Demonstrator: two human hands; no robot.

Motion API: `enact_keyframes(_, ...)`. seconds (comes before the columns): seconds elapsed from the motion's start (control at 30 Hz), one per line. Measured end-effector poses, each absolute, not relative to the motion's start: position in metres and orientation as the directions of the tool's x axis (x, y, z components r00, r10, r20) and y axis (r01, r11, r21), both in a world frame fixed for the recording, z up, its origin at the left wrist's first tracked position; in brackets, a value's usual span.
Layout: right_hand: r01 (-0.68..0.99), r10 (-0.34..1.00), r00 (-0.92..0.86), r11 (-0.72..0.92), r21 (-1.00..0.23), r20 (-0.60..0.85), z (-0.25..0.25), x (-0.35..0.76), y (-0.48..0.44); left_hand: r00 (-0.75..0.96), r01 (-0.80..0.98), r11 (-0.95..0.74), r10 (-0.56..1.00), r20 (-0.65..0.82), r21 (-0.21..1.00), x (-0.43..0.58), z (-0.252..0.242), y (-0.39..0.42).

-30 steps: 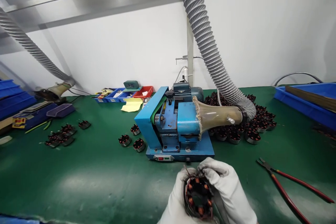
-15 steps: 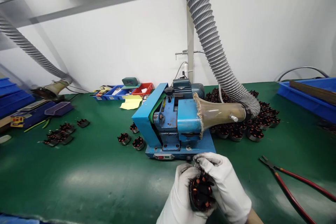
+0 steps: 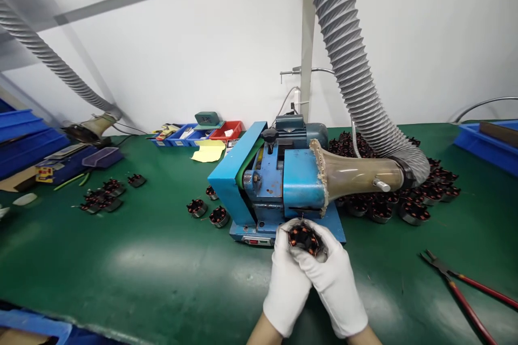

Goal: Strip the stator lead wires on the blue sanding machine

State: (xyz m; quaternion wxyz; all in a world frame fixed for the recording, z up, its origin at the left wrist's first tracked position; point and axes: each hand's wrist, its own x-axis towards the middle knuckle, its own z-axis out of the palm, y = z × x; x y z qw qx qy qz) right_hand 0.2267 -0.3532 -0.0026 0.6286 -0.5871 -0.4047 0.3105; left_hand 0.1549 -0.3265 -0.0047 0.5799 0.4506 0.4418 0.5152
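Observation:
Both of my hands wear white gloves and together grip one dark motor stator (image 3: 303, 237) with copper windings. My left hand (image 3: 285, 280) wraps its left side, and my right hand (image 3: 334, 283) closes over its right side. The stator is held right at the front of the blue bench machine (image 3: 275, 183), just below its opening. A clear funnel (image 3: 356, 175) on the machine's right joins a grey ribbed hose (image 3: 356, 64).
A heap of stators (image 3: 408, 199) lies behind and right of the machine. A few stators (image 3: 208, 210) sit left of it, with more (image 3: 107, 197) further left. Red-handled pliers (image 3: 465, 288) lie at the right. Blue bins (image 3: 485, 143) line the bench edges.
My hands have carried the stator forward and up, from near my body to the front of the blue machine. The view has shifted a little to the left.

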Motion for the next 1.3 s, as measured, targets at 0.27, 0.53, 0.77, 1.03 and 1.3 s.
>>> enact_keyframes(0.27, 0.23, 0.86, 0.47, 0.099, -0.968, 0.199, 0.007, 0.24, -0.337, 0.161, -0.333, 0.162, 0.98, -0.113, 0.929, 0.172, -0.002, -0.311)
enact_keyframes(0.53, -0.071, 0.899, 0.433, 0.104, -0.992, 0.064, -0.001, 0.237, -0.363, 0.244, -0.105, 0.126, 0.965, -0.098, 0.986, 0.144, 0.008, -0.341)
enact_keyframes(0.77, -0.544, 0.979, 0.205, 0.123, -0.83, 0.01, 0.015, 0.252, -0.41, 0.55, -0.19, 0.545, 0.748, -0.371, 0.817, 0.106, 0.014, -0.362)
enact_keyframes(1.03, 0.201, 0.995, 0.096, -0.006, -0.98, 0.014, 0.056, 0.239, -0.413, 0.6, -0.495, 0.585, 0.765, -0.234, 0.642, 0.099, 0.032, -0.382)
enact_keyframes(1.3, -0.461, 0.976, 0.184, -0.016, -0.887, -0.113, 0.052, 0.229, -0.411, 0.603, -0.406, 0.645, 0.722, -0.341, 0.648, 0.111, 0.023, -0.385)
